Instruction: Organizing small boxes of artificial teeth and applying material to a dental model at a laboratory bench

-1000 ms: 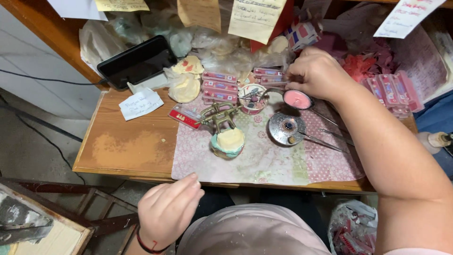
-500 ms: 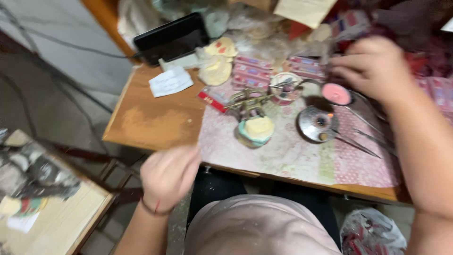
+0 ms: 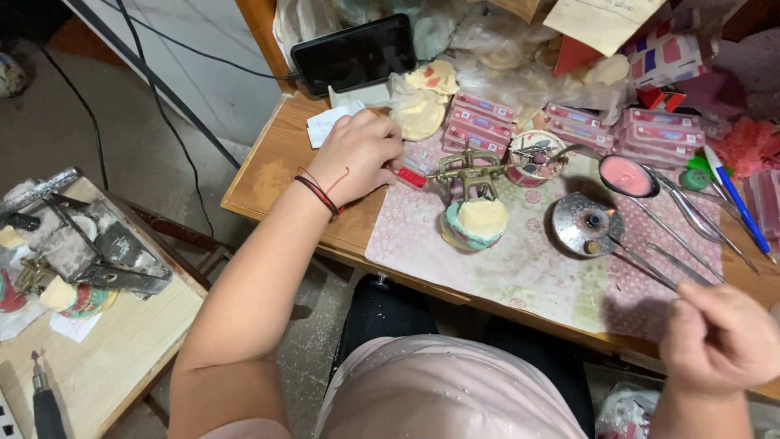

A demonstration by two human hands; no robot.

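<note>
My left hand (image 3: 357, 158) lies at upper centre, fingers curled down on the small red box (image 3: 409, 176) beside the brass jaw frame (image 3: 471, 191). My right hand (image 3: 719, 341), lower right, is closed, empty as far as I can tell. Box not yet lifted.

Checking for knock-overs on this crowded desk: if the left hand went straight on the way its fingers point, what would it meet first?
Probably the small red flat case at the fingertips of the left hand; beyond it stands the brass articulator. Depth is hard to judge.
</note>
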